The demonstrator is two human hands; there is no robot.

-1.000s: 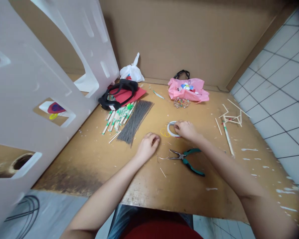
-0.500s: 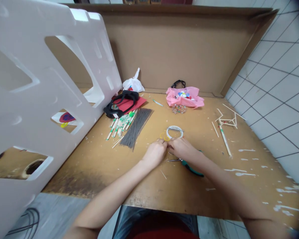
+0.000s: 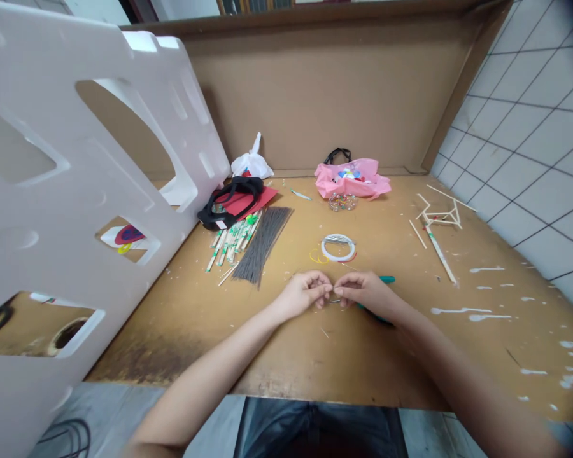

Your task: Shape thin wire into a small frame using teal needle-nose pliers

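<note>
My left hand [image 3: 309,291] and my right hand [image 3: 360,289] meet over the middle of the brown table, fingertips pinched close together. Whatever lies between the fingertips is too small to make out. Green-handled pliers [image 3: 386,279] lie partly under my right hand, and a bit of their metal shows between the hands. Just beyond the fingers sits a white ring-shaped spool [image 3: 339,248] with silvery pieces across it. A thin yellow loop [image 3: 319,256] is left of the spool. A short thin stick [image 3: 324,333] rests nearer the front edge.
Dark wires [image 3: 262,245], wrapped chopsticks [image 3: 229,242], black straps [image 3: 232,200] and red paper [image 3: 267,196] are at left. A pink bag [image 3: 353,180] and beaded wire [image 3: 342,202] lie behind. A stick frame [image 3: 442,219] stands right. A white plastic panel [image 3: 100,159] borders the left.
My hands have turned so that the pinched fingertips show, and sit lower, apart from the white spool. The whole view has shifted slightly.
</note>
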